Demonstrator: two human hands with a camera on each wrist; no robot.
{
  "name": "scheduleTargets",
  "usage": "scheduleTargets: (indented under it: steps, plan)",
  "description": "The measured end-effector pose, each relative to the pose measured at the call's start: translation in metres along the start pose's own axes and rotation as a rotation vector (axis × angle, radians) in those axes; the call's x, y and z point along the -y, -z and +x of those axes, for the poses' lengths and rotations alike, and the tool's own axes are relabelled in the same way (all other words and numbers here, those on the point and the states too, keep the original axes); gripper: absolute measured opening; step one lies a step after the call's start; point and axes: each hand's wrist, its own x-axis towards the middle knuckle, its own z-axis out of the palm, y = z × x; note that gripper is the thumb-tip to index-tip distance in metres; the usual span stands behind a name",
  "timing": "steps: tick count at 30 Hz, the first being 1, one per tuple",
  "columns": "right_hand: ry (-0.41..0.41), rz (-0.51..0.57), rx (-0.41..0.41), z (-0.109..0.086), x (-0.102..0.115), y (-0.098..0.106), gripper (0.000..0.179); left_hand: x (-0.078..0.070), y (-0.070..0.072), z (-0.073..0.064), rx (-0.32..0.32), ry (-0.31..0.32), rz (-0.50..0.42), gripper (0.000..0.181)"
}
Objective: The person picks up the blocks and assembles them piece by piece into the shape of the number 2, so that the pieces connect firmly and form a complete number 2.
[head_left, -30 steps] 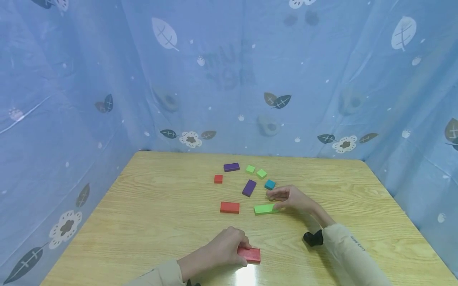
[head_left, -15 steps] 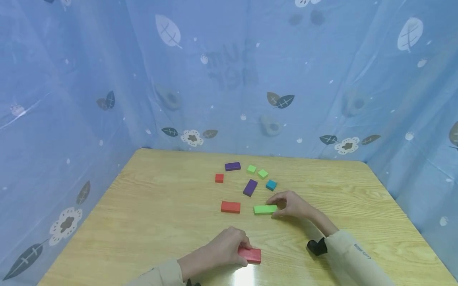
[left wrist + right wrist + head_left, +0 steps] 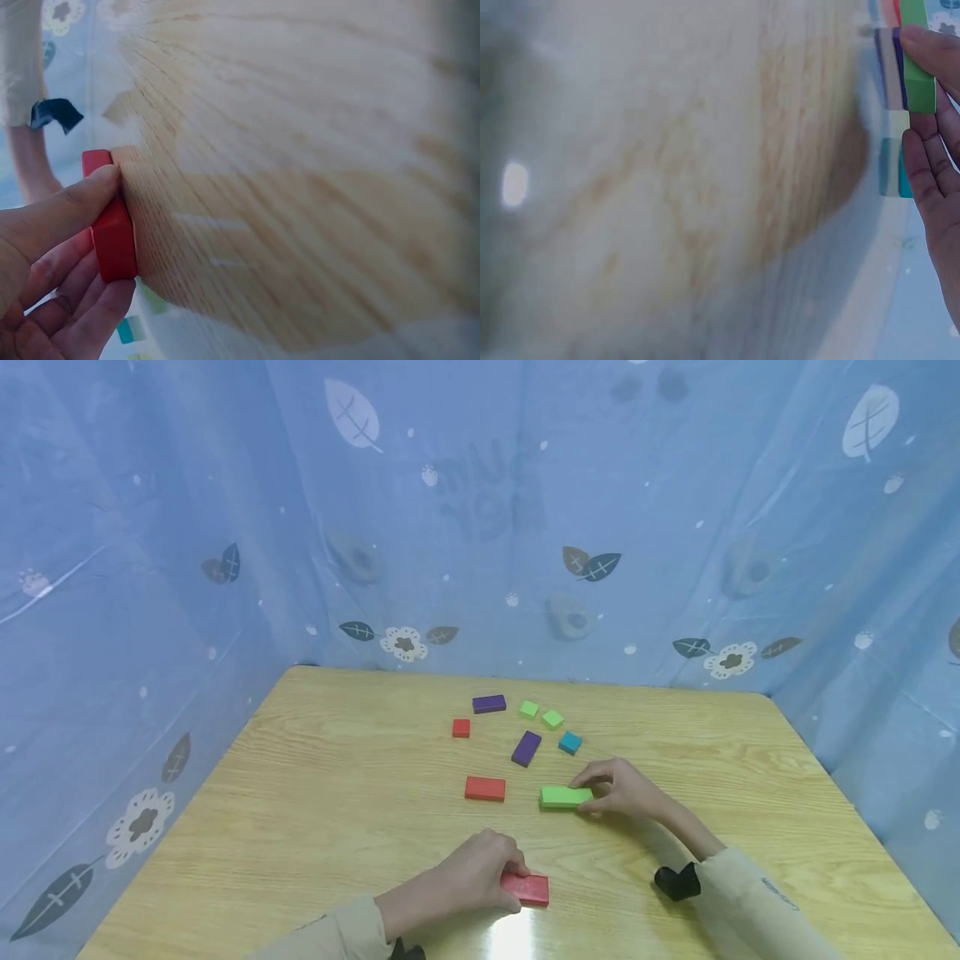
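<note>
Near the front of the table my left hand (image 3: 476, 870) grips a red rectangular block (image 3: 534, 888) by its left end. In the left wrist view the thumb lies along one side of this red block (image 3: 115, 236), fingers on the other. Farther back and to the right, my right hand (image 3: 621, 787) pinches the right end of a long bright green block (image 3: 562, 797) between thumb and fingers. The right wrist view has the thumb on the green block (image 3: 920, 90), with the lower fingers spread below it. A second red block (image 3: 485, 789) lies just left of the green one.
Behind the hands lie a tilted purple block (image 3: 527, 749), a blue cube (image 3: 570, 742), a small red block (image 3: 461, 728), another purple block (image 3: 489, 703) and two small green blocks (image 3: 552, 719). A patterned blue curtain (image 3: 480, 527) surrounds the wooden table (image 3: 337, 777).
The right hand has closed its thumb and fingers on the green block's end and shifted it slightly right. The left hand stays on its red block. The view has tilted slightly.
</note>
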Motion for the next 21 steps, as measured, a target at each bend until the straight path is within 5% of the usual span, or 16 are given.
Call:
scheduleTargets:
  steps: [21]
  plan:
    - [0.023,0.001,-0.006,-0.046,0.032,0.001,0.021,-0.003,0.001,0.001,0.011,0.032,-0.006,0.028]
